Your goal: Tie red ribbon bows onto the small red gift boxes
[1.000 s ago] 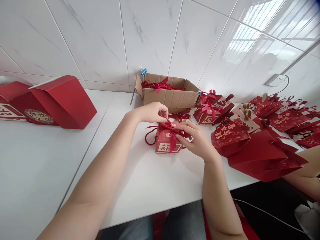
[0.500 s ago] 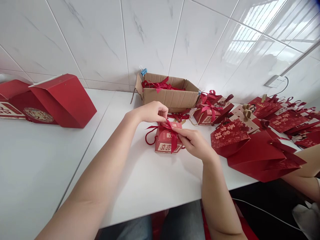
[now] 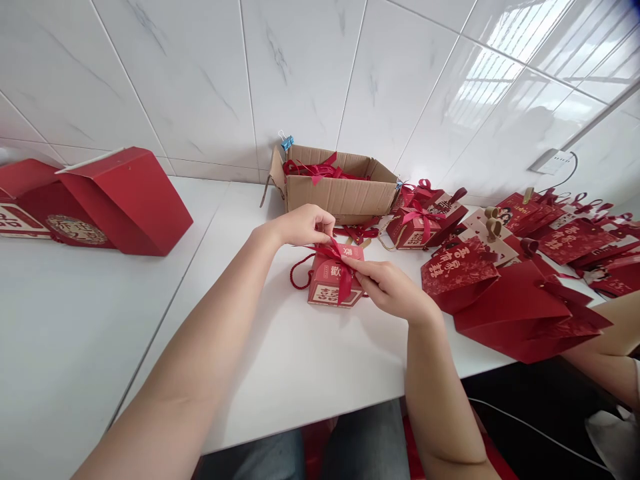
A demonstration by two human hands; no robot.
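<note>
A small red gift box (image 3: 324, 275) with cream lettering stands on the white table in front of me. A red ribbon (image 3: 345, 285) forms a bow on its top, one tail hanging down the front. My left hand (image 3: 307, 225) pinches the ribbon at the back left of the bow. From the right, my right hand (image 3: 386, 283) pinches the ribbon near the bow's middle, its fingers against the box. A twisted red cord handle (image 3: 299, 275) loops out at the box's left side. The fingertips partly cover the bow's knot.
Behind the box, a cardboard carton (image 3: 343, 199) holds red ribbons. A finished-looking box with a bow (image 3: 414, 227) stands to its right. Several red gift bags (image 3: 515, 307) crowd the right side, near another person's arm (image 3: 613, 340). Large red boxes (image 3: 130, 203) stand at left.
The gift box has turned and shifted slightly left. My left hand has drawn back a little with the ribbon; my right hand stays at the bow.
</note>
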